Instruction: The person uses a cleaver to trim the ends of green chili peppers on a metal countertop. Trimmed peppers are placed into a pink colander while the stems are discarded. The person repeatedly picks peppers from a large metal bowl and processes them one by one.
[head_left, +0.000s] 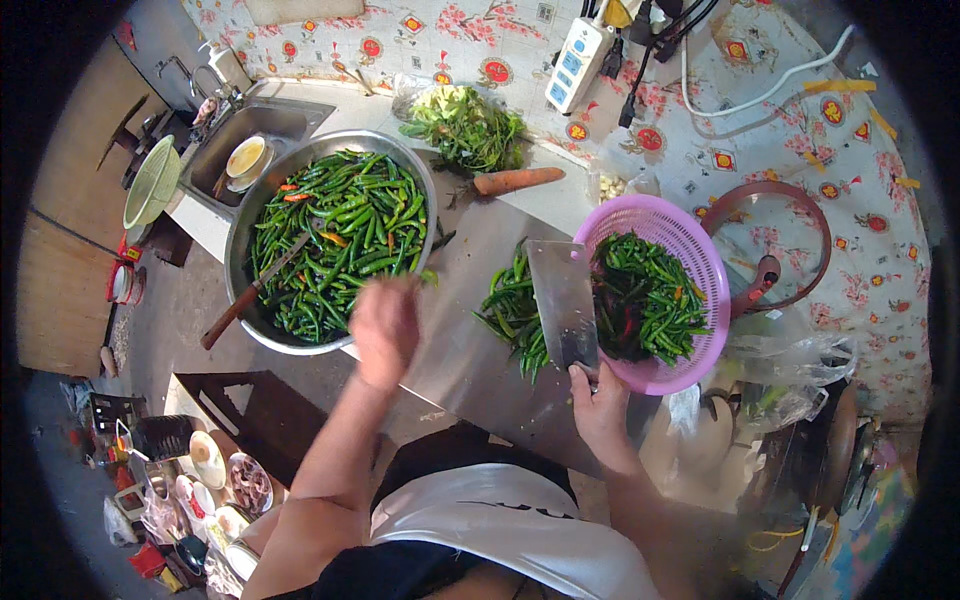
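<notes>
My right hand (602, 397) grips the handle of a broad metal cleaver (564, 304), its blade upright in the picture between a pile of green chili peppers (514, 304) and a pink plastic colander (716, 300). More green peppers (679, 315) lie in the colander. My left hand (386, 326), blurred, is over the lower right rim of a large steel basin (427, 180); whether its fingers hold anything cannot be told. The basin is full of green peppers (360, 217) with a few orange ones. A wooden-handled knife (240, 309) rests across its left side.
A carrot (519, 181) and a bunch of leafy greens (480, 135) lie behind the steel worktop (472, 240). A sink (296, 120) with bowls is at the back left. Behind the colander are a pan lid (814, 202) and a power strip (577, 67).
</notes>
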